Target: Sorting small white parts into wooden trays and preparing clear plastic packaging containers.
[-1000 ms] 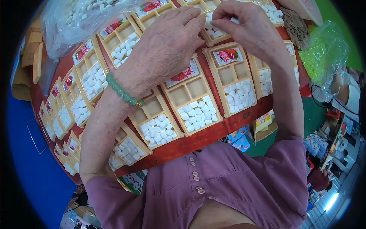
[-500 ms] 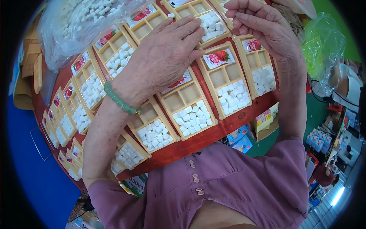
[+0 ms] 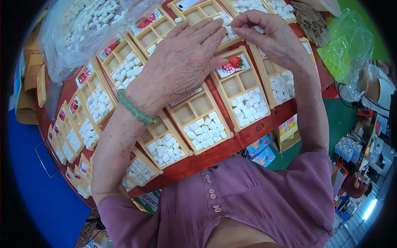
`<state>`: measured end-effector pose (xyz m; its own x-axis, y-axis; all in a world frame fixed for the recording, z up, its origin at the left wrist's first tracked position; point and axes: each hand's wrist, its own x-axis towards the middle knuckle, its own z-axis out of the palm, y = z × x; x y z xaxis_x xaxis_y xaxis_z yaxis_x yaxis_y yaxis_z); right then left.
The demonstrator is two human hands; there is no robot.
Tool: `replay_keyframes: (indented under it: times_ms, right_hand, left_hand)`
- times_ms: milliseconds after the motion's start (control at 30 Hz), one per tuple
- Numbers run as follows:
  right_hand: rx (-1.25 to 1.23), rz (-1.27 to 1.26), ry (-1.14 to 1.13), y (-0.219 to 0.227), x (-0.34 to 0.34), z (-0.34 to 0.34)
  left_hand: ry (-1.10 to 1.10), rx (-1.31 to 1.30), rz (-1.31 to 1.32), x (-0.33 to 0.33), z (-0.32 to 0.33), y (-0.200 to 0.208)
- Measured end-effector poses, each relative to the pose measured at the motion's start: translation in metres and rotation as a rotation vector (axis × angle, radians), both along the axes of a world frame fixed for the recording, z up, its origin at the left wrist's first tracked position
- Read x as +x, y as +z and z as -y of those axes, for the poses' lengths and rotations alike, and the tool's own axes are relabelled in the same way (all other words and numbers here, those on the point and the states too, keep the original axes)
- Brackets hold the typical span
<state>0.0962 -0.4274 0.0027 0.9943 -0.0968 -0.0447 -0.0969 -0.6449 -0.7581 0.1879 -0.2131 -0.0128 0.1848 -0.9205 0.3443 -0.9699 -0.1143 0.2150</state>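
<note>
My left hand [image 3: 182,62], wearing a green bead bracelet [image 3: 134,108], lies open and palm down over a tan compartment tray [image 3: 186,34], fingers outstretched. Its fingertips are beside small white marshmallow-like pieces [image 3: 230,32] at that tray's end. My right hand [image 3: 271,37] has thumb and forefinger brought together close to the left fingertips, at the same white pieces. One white piece [image 3: 259,29] shows between the right thumb and fingers. Nearer me stands another tray [image 3: 231,49] with a strawberry-printed packet [image 3: 233,66], two bare compartments and a heap of white pieces [image 3: 249,106].
Similar trays stand in rows along the red table [image 3: 215,149]. At the far left is a clear plastic bag [image 3: 56,45] of white pieces. Crumpled brown paper [image 3: 308,25] and a greenish clear bag [image 3: 347,49] are at the right. Cartons stand below the table edge.
My right hand has come down and left, its fingertips now beside the left fingertips at the white pieces. My left hand stays spread over nearly the same spot.
</note>
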Motion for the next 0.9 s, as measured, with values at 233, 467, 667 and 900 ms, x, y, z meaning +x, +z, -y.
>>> replay_keyframes:
  times_ms: [233, 467, 667, 900]
  right_hand:
    - [-0.11, 0.108, 0.03, -0.003, 0.003, -0.007]
    - [-0.161, 0.097, 0.006, 0.0, 0.006, -0.014]
    - [-0.107, -0.1, -0.026, 0.029, 0.012, -0.025]
    - [-0.101, -0.026, 0.091, 0.025, 0.015, -0.014]
  left_hand:
    - [-0.006, 0.007, -0.008, 0.0, 0.001, 0.002]
    - [-0.004, 0.035, -0.047, 0.001, 0.0, 0.005]
    - [-0.029, -0.009, -0.13, 0.0, 0.001, 0.008]
    - [-0.016, -0.053, -0.113, 0.0, 0.0, 0.004]
